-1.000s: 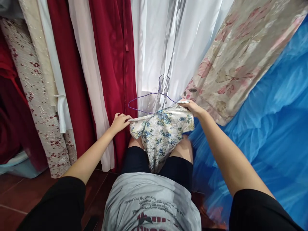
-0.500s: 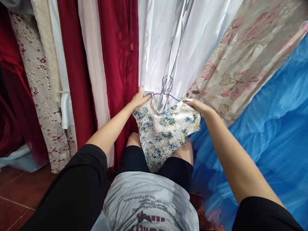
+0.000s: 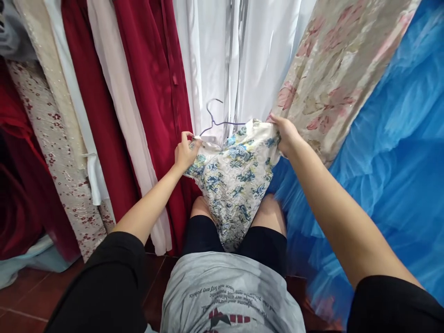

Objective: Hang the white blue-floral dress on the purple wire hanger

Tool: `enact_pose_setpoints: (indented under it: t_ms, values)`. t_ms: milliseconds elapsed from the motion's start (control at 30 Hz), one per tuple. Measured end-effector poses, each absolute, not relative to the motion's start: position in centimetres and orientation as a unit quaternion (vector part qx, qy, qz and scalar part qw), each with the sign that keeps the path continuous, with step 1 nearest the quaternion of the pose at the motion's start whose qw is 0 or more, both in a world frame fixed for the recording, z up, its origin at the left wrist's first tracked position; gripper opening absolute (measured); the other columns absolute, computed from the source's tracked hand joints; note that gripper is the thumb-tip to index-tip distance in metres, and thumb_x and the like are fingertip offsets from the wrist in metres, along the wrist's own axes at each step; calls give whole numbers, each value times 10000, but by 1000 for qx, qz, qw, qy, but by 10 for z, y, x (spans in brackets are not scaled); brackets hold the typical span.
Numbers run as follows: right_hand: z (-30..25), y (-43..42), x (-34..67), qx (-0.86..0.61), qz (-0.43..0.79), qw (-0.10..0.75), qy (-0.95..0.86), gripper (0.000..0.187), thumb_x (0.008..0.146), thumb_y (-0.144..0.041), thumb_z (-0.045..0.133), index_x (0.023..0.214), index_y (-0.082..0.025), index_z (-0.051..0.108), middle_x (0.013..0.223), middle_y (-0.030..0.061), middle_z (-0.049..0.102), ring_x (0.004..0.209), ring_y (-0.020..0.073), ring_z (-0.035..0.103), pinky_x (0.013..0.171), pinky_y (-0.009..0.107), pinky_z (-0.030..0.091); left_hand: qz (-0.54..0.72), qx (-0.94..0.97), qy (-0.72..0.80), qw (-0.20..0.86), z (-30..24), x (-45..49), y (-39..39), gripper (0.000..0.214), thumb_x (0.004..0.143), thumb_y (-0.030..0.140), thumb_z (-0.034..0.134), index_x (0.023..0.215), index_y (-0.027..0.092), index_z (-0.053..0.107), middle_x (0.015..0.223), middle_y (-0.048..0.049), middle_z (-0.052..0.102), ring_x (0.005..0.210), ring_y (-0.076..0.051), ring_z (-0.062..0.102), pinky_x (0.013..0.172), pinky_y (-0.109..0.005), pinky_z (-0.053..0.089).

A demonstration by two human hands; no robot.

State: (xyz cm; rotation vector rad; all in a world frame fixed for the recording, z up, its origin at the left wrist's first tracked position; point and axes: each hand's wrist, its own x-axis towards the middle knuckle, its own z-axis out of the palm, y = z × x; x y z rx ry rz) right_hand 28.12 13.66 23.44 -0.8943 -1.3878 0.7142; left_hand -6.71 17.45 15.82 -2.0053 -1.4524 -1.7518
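A white garment with blue and green flowers [image 3: 236, 180] hangs in front of my knees on a thin purple wire hanger [image 3: 212, 119]. My left hand [image 3: 185, 151] pinches the garment's left shoulder at the hanger's left end. On the other side my right hand [image 3: 285, 134] grips the right shoulder, fingers closed over the cloth. The hanger's hook sticks up between my hands; most of its wire is hidden inside the garment.
Long dresses hang close ahead: dark red ones [image 3: 152, 92], white satin [image 3: 215, 60], a beige gown with pink flowers [image 3: 333, 69], a cream one with small red flowers [image 3: 58, 152]. Blue tulle [image 3: 398, 166] fills the right. Red floor tiles [image 3: 21, 300] lie lower left.
The garment now covers the hanger's wire, which showed bare a second ago. My left hand rose from the lower hem to the left shoulder and closed there. My right hand kept its grip.
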Motion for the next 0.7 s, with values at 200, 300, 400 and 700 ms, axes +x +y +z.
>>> enact_pose_setpoints:
  t_ms: [200,300,400,700]
  values:
    - [229,85,254,-297,403,423,-755,381,825,-478,763,1006,-143,763,825,61,729,895,263,695,791,395,557,-649,-617,-443,-45,148,-64,184,399,968,524,488,774,186,571,730,-29,583,706,-165,545,696,-270,399]
    - [215,85,239,-293,322,362,-824,355,751,-388,830,998,-138,779,863,75,738,928,282,692,871,439,537,-698,-584,-377,-173,143,-43,181,416,965,566,493,801,188,551,653,5,492,602,-137,484,617,-265,390]
    - [186,103,221,-295,190,364,-863,711,547,-338,953,1197,-166,724,1118,123,724,1136,375,633,1047,535,449,-637,-640,-281,-324,146,-12,159,439,850,601,686,1009,208,570,630,41,469,513,-115,457,566,-257,383]
    - [100,122,229,-248,-155,393,-872,989,757,-675,711,1519,-162,345,1304,187,596,1182,401,595,961,523,512,-527,-700,-67,-478,168,38,91,604,683,387,905,1164,235,573,623,84,469,593,-114,566,691,-262,512]
